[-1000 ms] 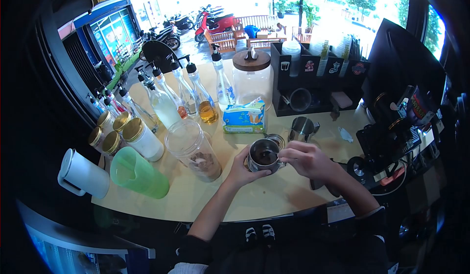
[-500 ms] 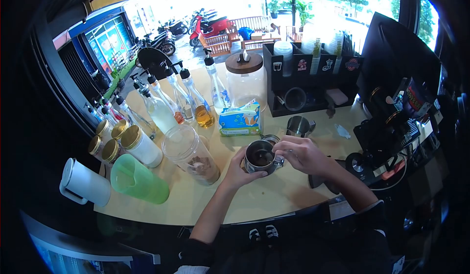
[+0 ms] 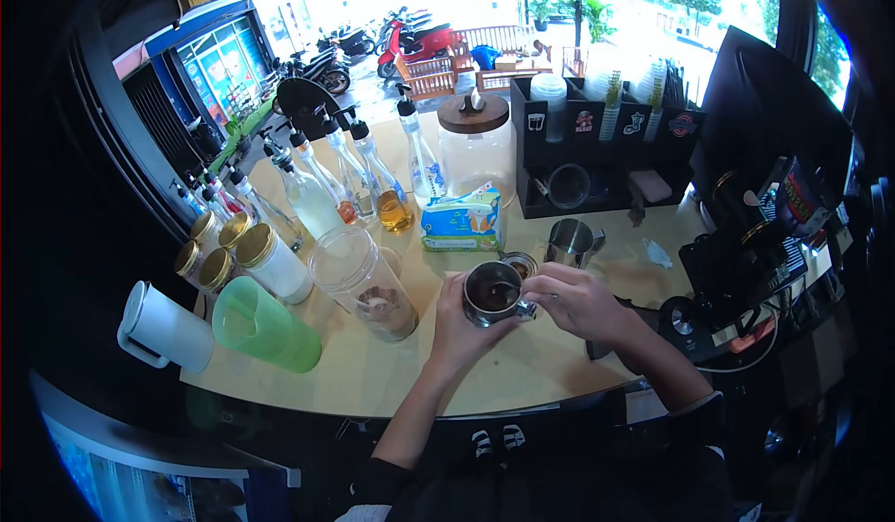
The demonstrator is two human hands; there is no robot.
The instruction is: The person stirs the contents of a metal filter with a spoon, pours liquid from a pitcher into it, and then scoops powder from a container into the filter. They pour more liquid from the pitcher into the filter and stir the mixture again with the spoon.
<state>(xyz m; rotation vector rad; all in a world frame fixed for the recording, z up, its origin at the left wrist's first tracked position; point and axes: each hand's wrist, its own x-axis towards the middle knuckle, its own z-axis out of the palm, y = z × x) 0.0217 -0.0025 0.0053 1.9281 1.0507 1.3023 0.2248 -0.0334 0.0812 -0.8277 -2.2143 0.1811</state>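
A steel cup (image 3: 490, 291) with dark liquid in it stands near the front middle of the counter. Around its left side wraps my left hand (image 3: 459, 322). My right hand (image 3: 583, 306) is pinched at the cup's right rim, above the handle, on a thin utensil that dips into the liquid; most of the utensil is hidden by the fingers. Just behind the cup lies a small round metal item (image 3: 518, 263). A second steel cup (image 3: 570, 240) stands behind my right hand.
Left of the cup are a clear container with brown powder (image 3: 382, 308), a green pitcher (image 3: 266, 326), a white pitcher (image 3: 168, 326) and gold-lidded jars (image 3: 280, 266). Pump bottles (image 3: 387, 186), a tissue pack (image 3: 461, 226) and a black cup organiser (image 3: 606, 163) stand behind. Black equipment (image 3: 736, 261) is at right.
The view has shifted slightly. My left hand wraps further round the cup's near side, and my right hand has moved a little at the rim.
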